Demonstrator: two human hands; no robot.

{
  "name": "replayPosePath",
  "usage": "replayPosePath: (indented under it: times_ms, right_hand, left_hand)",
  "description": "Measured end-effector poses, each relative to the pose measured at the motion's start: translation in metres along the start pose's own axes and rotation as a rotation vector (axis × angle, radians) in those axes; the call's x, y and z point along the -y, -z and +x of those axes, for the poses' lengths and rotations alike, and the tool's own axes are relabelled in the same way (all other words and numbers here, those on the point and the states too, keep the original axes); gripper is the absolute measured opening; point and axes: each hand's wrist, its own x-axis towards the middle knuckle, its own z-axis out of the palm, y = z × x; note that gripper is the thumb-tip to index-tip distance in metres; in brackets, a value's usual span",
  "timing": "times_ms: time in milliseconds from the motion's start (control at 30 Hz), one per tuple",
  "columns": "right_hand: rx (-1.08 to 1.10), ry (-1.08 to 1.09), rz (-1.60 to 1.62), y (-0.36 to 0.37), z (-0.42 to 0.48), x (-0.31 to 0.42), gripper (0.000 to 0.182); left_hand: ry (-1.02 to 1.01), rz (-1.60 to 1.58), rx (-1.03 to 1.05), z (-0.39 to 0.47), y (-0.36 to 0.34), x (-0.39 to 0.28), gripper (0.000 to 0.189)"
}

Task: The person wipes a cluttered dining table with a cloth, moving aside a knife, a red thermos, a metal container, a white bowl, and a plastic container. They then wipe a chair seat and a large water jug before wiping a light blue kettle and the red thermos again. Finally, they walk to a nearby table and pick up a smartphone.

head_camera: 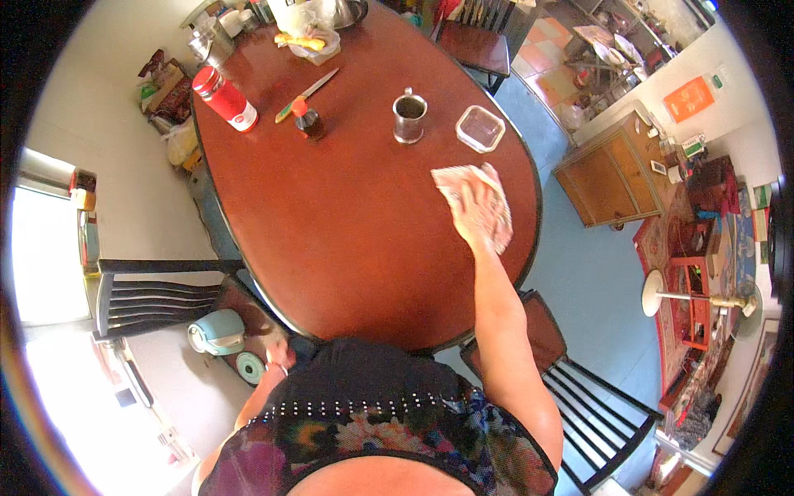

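Note:
My right hand [476, 211] is spread over a pale pink cloth [504, 226], pressing it onto the reddish-brown wooden table [347, 235] near its right edge. Just beyond the cloth stand a clear square container [481, 128] and a metal mug [409, 127] with dark contents. My left hand [280, 354] hangs low by my waist, beside a chair seat and off the table; its fingers look partly curled and blurred, with nothing visible in them. Farther left on the tabletop are a small dark bottle with a red cap [310, 124], a knife [308, 94] and a red canister [224, 99].
A metal pot [211, 40] and plastic bags [319, 46] crowd the far end. Dark slatted chairs stand left [161, 297], right [595, 409] and beyond [474, 46] the table. The left chair holds a blue jug-like vessel [217, 333]. A wooden cabinet [611, 177] is at right.

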Motion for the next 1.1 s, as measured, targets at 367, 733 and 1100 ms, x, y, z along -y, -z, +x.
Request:
replayPosePath:
  times_ms: [367,733,1100]
  right_hand:
    - [0.031,-0.002,-0.115,-0.012,-0.148,-0.017,0.058]
    - [-0.088,0.103,0.023,-0.038,-0.009,0.020,0.061]
    - [-0.117,0.155,0.273,-0.045,0.149,0.094,0.073]
  left_hand:
    - [0.121,-0.078,-0.216,-0.103,-0.093,-0.019,0.042]
    - [0.136,-0.694,-0.623,-0.059,-0.176,-0.063,0.068]
    - [0.266,-0.533,-0.984,-0.104,-0.205,-0.122,0.069]
